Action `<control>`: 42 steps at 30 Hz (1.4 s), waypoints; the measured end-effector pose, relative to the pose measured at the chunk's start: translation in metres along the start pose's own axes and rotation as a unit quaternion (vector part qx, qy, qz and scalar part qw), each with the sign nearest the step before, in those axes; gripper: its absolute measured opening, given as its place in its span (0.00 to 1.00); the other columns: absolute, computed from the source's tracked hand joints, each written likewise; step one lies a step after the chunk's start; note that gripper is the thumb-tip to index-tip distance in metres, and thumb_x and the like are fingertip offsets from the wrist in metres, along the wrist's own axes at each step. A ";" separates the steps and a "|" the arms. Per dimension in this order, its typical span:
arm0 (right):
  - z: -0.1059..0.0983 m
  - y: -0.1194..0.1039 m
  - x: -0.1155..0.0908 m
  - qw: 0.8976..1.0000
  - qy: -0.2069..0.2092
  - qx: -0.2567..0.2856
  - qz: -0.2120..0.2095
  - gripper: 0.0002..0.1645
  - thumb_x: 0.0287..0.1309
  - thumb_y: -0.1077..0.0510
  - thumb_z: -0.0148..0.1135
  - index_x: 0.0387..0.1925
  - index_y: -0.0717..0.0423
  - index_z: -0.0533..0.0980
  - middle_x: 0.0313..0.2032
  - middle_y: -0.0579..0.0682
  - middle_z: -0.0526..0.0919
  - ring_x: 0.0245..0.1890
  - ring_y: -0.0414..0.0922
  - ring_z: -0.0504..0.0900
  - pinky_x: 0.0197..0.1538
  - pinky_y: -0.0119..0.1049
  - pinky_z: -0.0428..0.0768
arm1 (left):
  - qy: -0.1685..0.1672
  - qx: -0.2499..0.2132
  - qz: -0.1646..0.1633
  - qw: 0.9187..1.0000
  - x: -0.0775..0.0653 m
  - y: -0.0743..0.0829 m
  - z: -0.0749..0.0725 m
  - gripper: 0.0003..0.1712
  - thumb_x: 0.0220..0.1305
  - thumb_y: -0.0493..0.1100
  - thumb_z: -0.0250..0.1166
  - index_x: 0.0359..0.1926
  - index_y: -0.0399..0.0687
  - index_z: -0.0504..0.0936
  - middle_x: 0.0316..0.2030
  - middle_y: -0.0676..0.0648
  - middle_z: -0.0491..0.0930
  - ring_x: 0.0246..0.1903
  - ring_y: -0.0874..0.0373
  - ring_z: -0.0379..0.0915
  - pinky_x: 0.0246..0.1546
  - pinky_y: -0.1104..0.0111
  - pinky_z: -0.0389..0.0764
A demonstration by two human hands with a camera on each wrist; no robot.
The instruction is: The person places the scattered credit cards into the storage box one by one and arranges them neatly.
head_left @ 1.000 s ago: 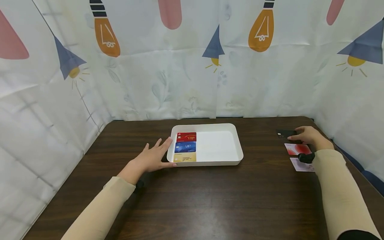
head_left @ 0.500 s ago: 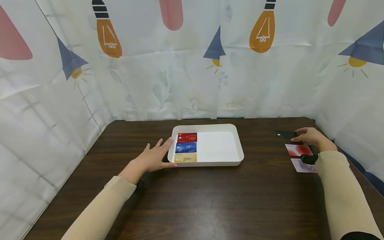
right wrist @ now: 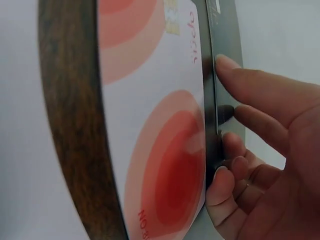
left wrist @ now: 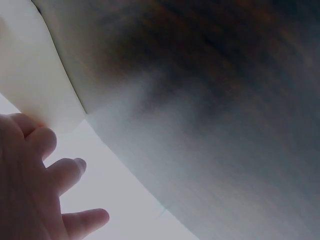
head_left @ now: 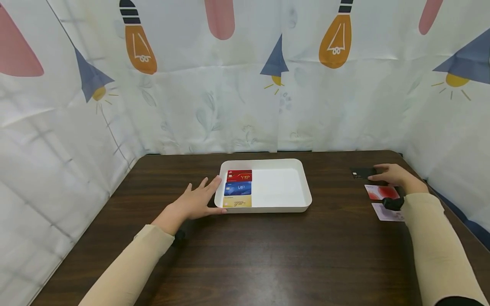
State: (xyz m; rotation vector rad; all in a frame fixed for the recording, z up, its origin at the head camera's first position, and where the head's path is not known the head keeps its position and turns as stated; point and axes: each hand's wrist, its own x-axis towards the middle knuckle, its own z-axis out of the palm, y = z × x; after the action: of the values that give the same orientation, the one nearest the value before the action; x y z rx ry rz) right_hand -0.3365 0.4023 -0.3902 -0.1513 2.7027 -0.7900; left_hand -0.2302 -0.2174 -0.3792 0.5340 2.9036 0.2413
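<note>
A white tray point(head_left: 281, 187) holds a red VIP card point(head_left: 239, 175), a blue VIP card point(head_left: 237, 188) and a gold card point(head_left: 237, 201), stacked in a column along its left side. My left hand point(head_left: 195, 202) rests against the tray's left front corner, fingers spread, thumb along the front wall. At the table's right, thumb and fingers of my right hand point(head_left: 396, 175) pinch a black card point(head_left: 360, 173) by its long edges near its right end. Just in front of it lies a white card with red circles point(right wrist: 165, 165), partly covered by the hand.
A pale purple card point(head_left: 386, 212) lies in front of the red-circled card, partly under the right wrist. The dark wooden table point(head_left: 264, 259) ends at a patterned curtain point(head_left: 245, 114) behind and at both sides.
The black card has slid slightly left with my right hand, whose fingers have shifted on it. My left hand and the tray stay as they were; the head view has tilted slightly.
</note>
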 end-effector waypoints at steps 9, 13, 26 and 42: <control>0.001 -0.001 -0.001 1.000 0.016 0.003 -0.003 0.45 0.68 0.49 0.66 0.63 0.83 0.59 0.57 0.86 0.65 0.52 0.76 0.76 0.50 0.60 0.83 | 0.001 -0.001 -0.003 1.000 0.000 0.000 0.000 0.66 0.60 0.75 0.64 0.82 0.43 0.44 0.79 0.40 0.52 0.78 0.35 0.42 0.68 0.28 0.42; 0.003 -0.005 -0.003 1.000 0.028 -0.011 0.000 0.42 0.69 0.49 0.65 0.60 0.83 0.60 0.56 0.86 0.64 0.47 0.73 0.78 0.49 0.60 0.82 | 0.001 0.000 -0.003 1.000 0.000 -0.001 0.001 0.66 0.60 0.76 0.64 0.82 0.43 0.44 0.79 0.40 0.52 0.78 0.35 0.42 0.68 0.28 0.41; 0.000 -0.002 -0.002 1.000 0.014 -0.017 -0.017 0.47 0.64 0.48 0.70 0.61 0.84 0.60 0.52 0.82 0.70 0.46 0.67 0.79 0.49 0.58 0.81 | 0.000 -0.002 -0.002 1.000 0.000 0.001 0.000 0.66 0.60 0.75 0.64 0.82 0.43 0.44 0.79 0.40 0.51 0.78 0.35 0.42 0.69 0.28 0.41; 0.004 0.003 -0.005 0.998 0.054 0.021 0.001 0.45 0.63 0.52 0.70 0.60 0.86 0.60 0.47 0.78 0.74 0.38 0.59 0.82 0.45 0.56 0.82 | 0.001 -0.005 -0.003 1.000 -0.001 0.001 0.000 0.66 0.60 0.74 0.65 0.82 0.43 0.44 0.79 0.40 0.52 0.78 0.35 0.42 0.69 0.28 0.42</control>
State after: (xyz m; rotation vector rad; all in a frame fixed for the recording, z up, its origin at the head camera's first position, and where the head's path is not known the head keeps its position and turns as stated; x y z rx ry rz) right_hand -0.3302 0.4035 -0.3933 -0.0993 2.7843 -0.8778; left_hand -0.2288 -0.2164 -0.3785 0.5239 2.9031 0.2553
